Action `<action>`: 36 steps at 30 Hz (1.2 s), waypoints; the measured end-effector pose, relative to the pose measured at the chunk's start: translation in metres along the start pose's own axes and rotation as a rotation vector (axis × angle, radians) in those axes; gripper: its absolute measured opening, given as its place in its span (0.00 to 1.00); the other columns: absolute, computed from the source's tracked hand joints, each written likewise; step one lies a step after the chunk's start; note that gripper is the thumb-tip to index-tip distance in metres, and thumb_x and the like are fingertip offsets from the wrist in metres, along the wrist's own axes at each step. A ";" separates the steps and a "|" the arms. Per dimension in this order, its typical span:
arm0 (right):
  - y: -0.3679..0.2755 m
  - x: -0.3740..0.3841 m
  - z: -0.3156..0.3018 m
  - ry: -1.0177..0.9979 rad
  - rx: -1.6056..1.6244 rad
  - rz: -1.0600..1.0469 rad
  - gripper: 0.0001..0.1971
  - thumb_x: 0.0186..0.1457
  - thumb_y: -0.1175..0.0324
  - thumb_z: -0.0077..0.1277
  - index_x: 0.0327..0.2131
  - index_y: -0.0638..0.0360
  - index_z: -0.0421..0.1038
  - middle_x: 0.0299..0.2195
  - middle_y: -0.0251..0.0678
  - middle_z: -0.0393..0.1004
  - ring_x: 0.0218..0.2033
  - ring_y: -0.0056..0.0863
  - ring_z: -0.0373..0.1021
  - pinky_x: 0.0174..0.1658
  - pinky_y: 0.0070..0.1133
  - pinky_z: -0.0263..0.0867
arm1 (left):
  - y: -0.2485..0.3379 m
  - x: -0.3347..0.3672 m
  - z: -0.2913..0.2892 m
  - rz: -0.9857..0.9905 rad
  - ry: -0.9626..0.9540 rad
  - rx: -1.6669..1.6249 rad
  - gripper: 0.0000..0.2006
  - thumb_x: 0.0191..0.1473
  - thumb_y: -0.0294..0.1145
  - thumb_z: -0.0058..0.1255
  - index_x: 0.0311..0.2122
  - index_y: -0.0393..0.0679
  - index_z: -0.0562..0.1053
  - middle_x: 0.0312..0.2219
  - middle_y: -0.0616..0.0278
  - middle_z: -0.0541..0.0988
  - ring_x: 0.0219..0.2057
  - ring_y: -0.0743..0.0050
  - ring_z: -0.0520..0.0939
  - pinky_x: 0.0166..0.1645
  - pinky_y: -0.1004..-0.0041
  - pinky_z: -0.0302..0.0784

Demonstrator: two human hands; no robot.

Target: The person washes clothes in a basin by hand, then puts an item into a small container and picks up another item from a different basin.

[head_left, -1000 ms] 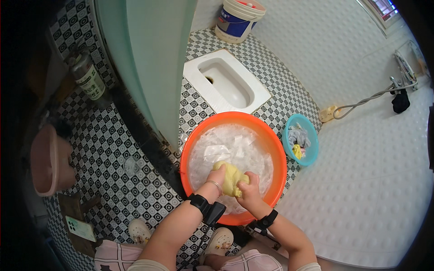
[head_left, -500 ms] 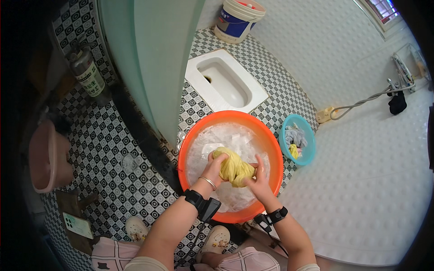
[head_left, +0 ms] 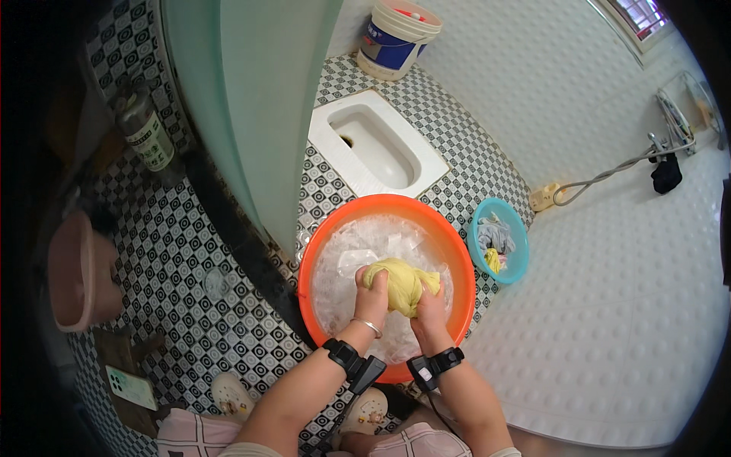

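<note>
A bunched yellow cloth (head_left: 403,286) is gripped between my two hands above the large orange basin (head_left: 464,305). My left hand (head_left: 371,297) closes round its left end, thumb on top. Around its right end my right hand (head_left: 431,306) is closed, with the fingers partly hidden by the cloth. Below them the basin holds water and a whitish, see-through mass that looks like sheer fabric or plastic (head_left: 335,266). I cannot tell which. The cloth looks crumpled and twisted in the middle.
Right of the basin stands a blue basin (head_left: 521,263) with clothes in it. Beyond lies a white squat toilet (head_left: 426,169), with a white bucket (head_left: 386,57) behind. At left are a green partition (head_left: 266,107), a pink tub (head_left: 87,282) and a phone (head_left: 131,387) on a wooden stool (head_left: 126,354).
My right hand has turned and drawn in toward the left, its raised finger now wrapped at the cloth. The cloth is bunched more tightly. My view has shifted slightly.
</note>
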State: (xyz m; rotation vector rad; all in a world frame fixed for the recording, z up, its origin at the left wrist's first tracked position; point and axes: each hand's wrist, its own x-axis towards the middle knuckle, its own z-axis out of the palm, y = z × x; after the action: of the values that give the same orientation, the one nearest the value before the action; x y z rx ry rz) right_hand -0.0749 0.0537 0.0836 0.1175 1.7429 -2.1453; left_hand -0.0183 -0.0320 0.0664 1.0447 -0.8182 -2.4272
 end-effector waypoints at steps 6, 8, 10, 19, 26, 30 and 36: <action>0.005 -0.016 -0.005 -0.046 -0.437 -0.178 0.14 0.47 0.75 0.50 0.40 0.63 0.62 0.37 0.40 0.67 0.37 0.28 0.68 0.40 0.22 0.65 | -0.004 0.008 -0.004 -0.082 0.146 0.182 0.26 0.52 0.41 0.44 0.54 0.42 0.54 0.45 0.53 0.67 0.44 0.64 0.72 0.45 0.67 0.72; 0.010 -0.013 -0.019 -0.048 -0.607 -0.302 0.14 0.45 0.76 0.50 0.38 0.64 0.62 0.37 0.42 0.66 0.37 0.32 0.66 0.40 0.25 0.64 | -0.008 0.010 -0.002 -0.159 0.144 0.206 0.28 0.52 0.41 0.44 0.55 0.42 0.53 0.45 0.52 0.67 0.45 0.63 0.72 0.46 0.66 0.72; 0.010 -0.012 -0.024 -0.057 -0.772 -0.421 0.14 0.43 0.76 0.50 0.36 0.65 0.63 0.36 0.44 0.64 0.38 0.37 0.65 0.41 0.27 0.63 | -0.011 0.012 -0.002 -0.198 0.163 0.231 0.28 0.52 0.42 0.44 0.55 0.42 0.53 0.45 0.51 0.67 0.44 0.61 0.72 0.45 0.66 0.73; -0.007 -0.024 -0.028 -0.323 -1.128 -0.706 0.16 0.35 0.76 0.53 0.32 0.65 0.64 0.34 0.49 0.61 0.37 0.48 0.60 0.40 0.33 0.60 | -0.023 0.011 -0.013 -0.447 0.131 0.335 0.31 0.52 0.44 0.41 0.57 0.38 0.52 0.48 0.47 0.66 0.44 0.54 0.74 0.38 0.61 0.78; -0.012 0.001 -0.055 -0.211 -1.153 -0.625 0.17 0.41 0.72 0.54 0.38 0.63 0.63 0.34 0.48 0.64 0.37 0.45 0.62 0.40 0.33 0.61 | -0.028 0.016 0.015 -0.556 0.099 0.222 0.32 0.53 0.48 0.40 0.59 0.48 0.47 0.51 0.50 0.64 0.44 0.51 0.74 0.36 0.50 0.74; -0.025 0.018 -0.072 0.016 -0.506 -0.186 0.15 0.51 0.68 0.51 0.41 0.61 0.63 0.35 0.40 0.69 0.37 0.30 0.67 0.41 0.26 0.63 | -0.005 0.011 0.026 -0.477 -0.122 0.250 0.40 0.49 0.52 0.47 0.61 0.56 0.42 0.52 0.51 0.63 0.50 0.55 0.67 0.45 0.51 0.66; -0.115 0.081 -0.137 0.402 -0.336 -0.414 0.20 0.54 0.63 0.49 0.47 0.61 0.57 0.42 0.39 0.67 0.43 0.28 0.65 0.44 0.25 0.64 | -0.012 0.004 0.042 -0.483 -0.242 0.485 0.40 0.48 0.50 0.51 0.62 0.54 0.45 0.57 0.52 0.56 0.56 0.52 0.59 0.54 0.53 0.58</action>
State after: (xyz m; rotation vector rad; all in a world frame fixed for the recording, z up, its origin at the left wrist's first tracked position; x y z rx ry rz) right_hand -0.2116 0.1856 0.1349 0.1114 2.5274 -2.1645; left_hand -0.0537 -0.0095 0.0805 1.2469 -1.4308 -2.8756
